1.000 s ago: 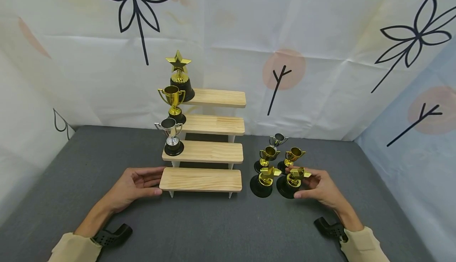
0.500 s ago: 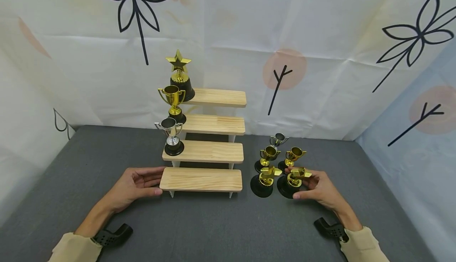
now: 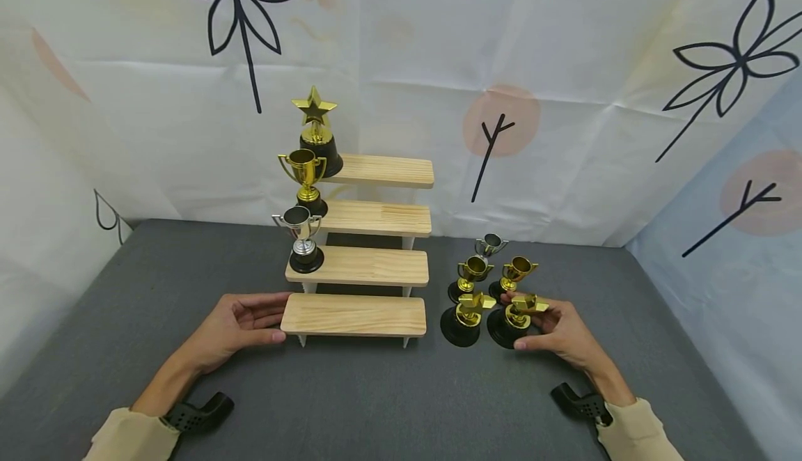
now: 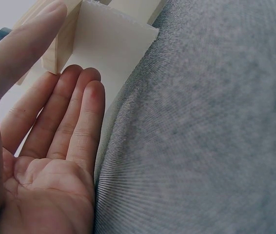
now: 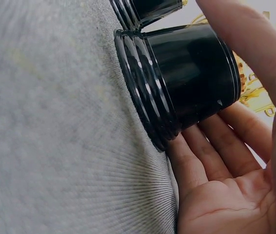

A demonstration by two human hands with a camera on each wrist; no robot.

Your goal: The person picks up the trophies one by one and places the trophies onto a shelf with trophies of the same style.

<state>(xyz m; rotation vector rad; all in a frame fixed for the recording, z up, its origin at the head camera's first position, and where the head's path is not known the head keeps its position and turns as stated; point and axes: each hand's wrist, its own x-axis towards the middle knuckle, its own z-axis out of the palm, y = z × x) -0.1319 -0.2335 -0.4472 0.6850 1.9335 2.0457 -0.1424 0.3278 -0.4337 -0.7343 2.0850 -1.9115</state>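
Observation:
My left hand [image 3: 234, 329] lies at the left end of the lowest step of a wooden stepped display stand [image 3: 354, 318]. Its fingers reach straight along the stand's side, thumb apart, as the left wrist view shows. A silver trophy cup [image 3: 303, 238], a gold trophy cup [image 3: 305, 181] and a gold star trophy [image 3: 318, 134] stand upright at the left ends of the upper steps. On the right, my right hand [image 3: 560, 329] is beside another star trophy [image 3: 512, 325], fingers extended behind its black base [image 5: 191, 73] and thumb on the near side. That trophy stands on the table.
Left of that trophy is a matching star trophy [image 3: 462, 323]. Behind them stand two gold cups, one left [image 3: 471, 274] and one right [image 3: 515, 274], and a silver cup [image 3: 490, 245]. White printed cloth [image 3: 401, 43] hangs behind the grey table [image 3: 376, 405].

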